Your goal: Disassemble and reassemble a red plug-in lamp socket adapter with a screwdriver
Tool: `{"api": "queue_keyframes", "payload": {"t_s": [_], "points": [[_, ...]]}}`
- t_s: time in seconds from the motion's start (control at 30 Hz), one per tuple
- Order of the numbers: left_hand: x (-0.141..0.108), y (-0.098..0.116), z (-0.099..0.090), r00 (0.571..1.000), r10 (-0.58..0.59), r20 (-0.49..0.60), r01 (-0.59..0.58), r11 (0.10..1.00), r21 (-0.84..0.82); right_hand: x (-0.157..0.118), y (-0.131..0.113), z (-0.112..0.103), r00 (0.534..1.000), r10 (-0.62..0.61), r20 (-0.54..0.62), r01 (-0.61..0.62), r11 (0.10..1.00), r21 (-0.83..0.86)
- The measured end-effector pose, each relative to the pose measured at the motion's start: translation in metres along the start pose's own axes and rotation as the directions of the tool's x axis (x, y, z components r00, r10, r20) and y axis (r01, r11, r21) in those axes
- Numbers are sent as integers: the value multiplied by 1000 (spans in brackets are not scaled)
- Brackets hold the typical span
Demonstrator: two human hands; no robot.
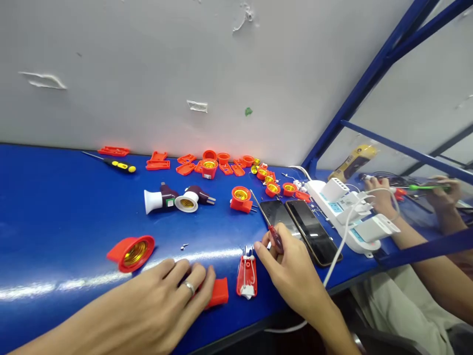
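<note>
My left hand (pixel 166 296), with a ring on one finger, is closed over a red plastic piece (pixel 219 292) near the front edge; its right end sticks out past the fingers. My right hand (pixel 290 264) grips a dark red screwdriver (pixel 275 238), its shaft pointing up and left. Between the hands lies an open red plug housing (pixel 242 276) with white wires, metal rods and a white block inside. A red socket shell with a gold thread (pixel 135 252) rests beyond my left hand. Two small screws (pixel 184 246) lie on the blue table.
Two phones (pixel 314 231) lie beyond my right hand, beside a white power strip (pixel 343 212) with cables. Red sockets and covers (pixel 209 167) line the wall. White-and-maroon sockets (pixel 158 199) and a yellow-black screwdriver (pixel 120 165) lie left. Beyond a blue frame (pixel 369 74), another person's hands (pixel 443 195) work.
</note>
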State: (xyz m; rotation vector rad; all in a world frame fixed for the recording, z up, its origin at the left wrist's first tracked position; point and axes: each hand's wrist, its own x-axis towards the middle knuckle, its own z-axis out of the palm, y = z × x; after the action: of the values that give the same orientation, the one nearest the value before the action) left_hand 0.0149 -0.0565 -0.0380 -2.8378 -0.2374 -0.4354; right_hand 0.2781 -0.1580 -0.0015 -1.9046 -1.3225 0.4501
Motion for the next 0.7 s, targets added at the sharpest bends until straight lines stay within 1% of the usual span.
{"api": "queue_keyframes", "payload": {"t_s": [0.03,0.07,0.1,0.13,0.2,0.27,0.37,0.43,0.53,0.6,0.67,0.7], "points": [[8,0,-8,993,114,14,-115,988,107,0,1,2,1000,-6,-1,6,1000,4],[15,-1,-16,984,172,45,-177,971,162,0,2,3,1000,-10,0,10,1000,9],[21,-2,-24,988,153,21,-154,971,183,-1,3,4,1000,-12,1,12,1000,12],[26,-3,-30,991,135,24,-137,977,165,-1,4,4,1000,-12,3,12,1000,12],[31,-5,-39,990,137,42,-141,982,125,-2,6,4,1000,-18,9,18,1000,3],[32,-7,-44,983,170,73,-177,978,111,-2,6,2,999,-33,31,34,999,-26],[32,-11,-46,984,169,60,-176,974,143,3,1,-1,993,-64,102,74,992,-103],[34,-15,-45,992,125,31,-128,979,161,9,-5,-2,984,-75,160,101,982,-159],[34,-17,-42,996,89,-7,-87,981,173,20,-17,0,970,-74,234,128,966,-225],[28,-11,-39,994,79,-78,-65,983,170,26,-22,1,963,-62,262,130,959,-253],[21,3,-34,985,47,-168,-25,991,129,30,-23,2,962,-43,270,118,957,-266],[18,12,-32,982,-6,-187,21,997,76,31,-22,3,964,-30,265,104,957,-270]]}}
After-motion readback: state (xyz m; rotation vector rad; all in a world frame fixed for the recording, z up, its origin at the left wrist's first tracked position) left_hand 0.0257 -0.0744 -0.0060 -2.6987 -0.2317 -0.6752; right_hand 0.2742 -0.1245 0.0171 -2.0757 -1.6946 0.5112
